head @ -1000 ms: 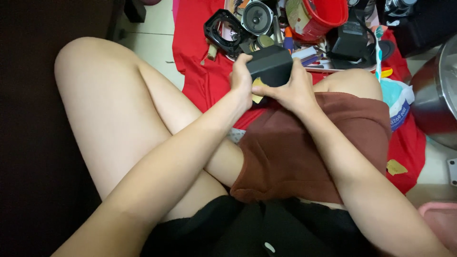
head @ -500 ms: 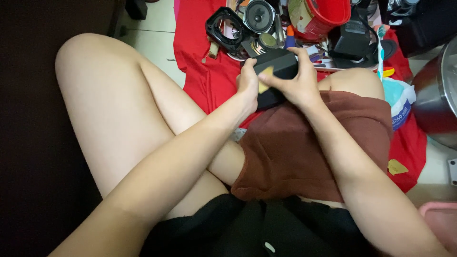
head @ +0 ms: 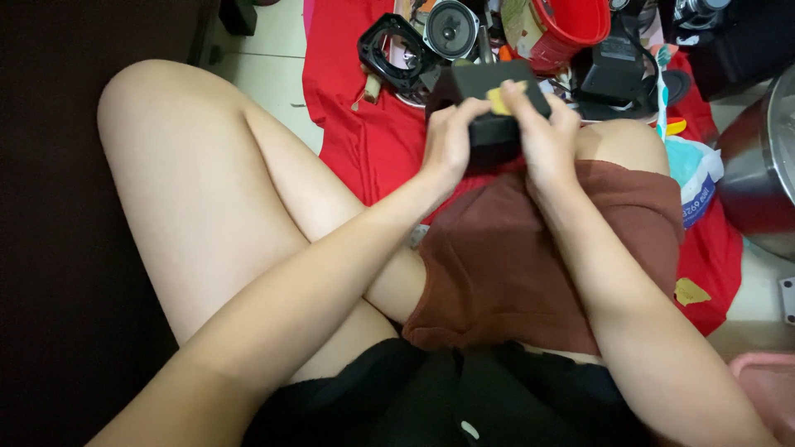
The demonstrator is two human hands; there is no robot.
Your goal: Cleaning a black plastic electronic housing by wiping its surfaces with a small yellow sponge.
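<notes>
Head view:
- Holding a small black box (head: 489,112) between both hands above the right knee, over the red cloth (head: 356,124) spread on the floor.
- Compared with a second ago: sitting higher and tilted further, top face now turned towards the camera; a yellow tab (head: 499,99) now showing on that face.
- Judged: being turned over for handling of that yellow part, not set down.
- Left hand (head: 447,141): curled round the box's left side, fingers closed against it.
- Right hand (head: 546,136): clasping the right side, fingertips (head: 517,89) pressing at the yellow tab.
- Box lying between the two palms, touching both.
- Lying just beyond: black speaker frame (head: 389,54), round speaker cone (head: 451,29), red bucket (head: 571,25).
</notes>
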